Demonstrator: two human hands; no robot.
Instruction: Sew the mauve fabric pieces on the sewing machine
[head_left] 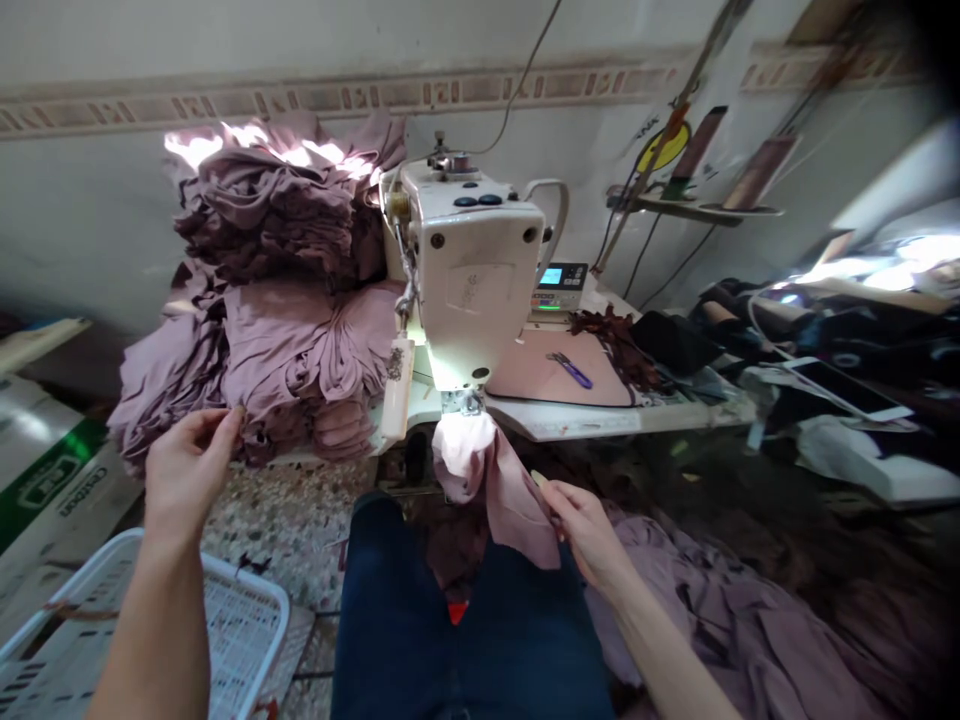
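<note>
Sewing machine [469,270] as landmark: mauve knit fabric [517,510] hangs below its presser foot [465,402], pinched by the fingers of the right hand [585,530]. Left of the machine, the left hand [191,470] has fingertips pressed together beside stacked mauve garments [277,290]; any held item cannot be told.

From where I stood, the clearest lettering was on the cardboard carton [52,505] at floor level: a green band [51,488] bore white block letters, with a dark word beneath it that seemed to begin "Ch", though both were too skewed to read for certain. The sewing machine [472,270] had a control panel [560,285] with a lit blue screen, its figures too small to read.
</note>
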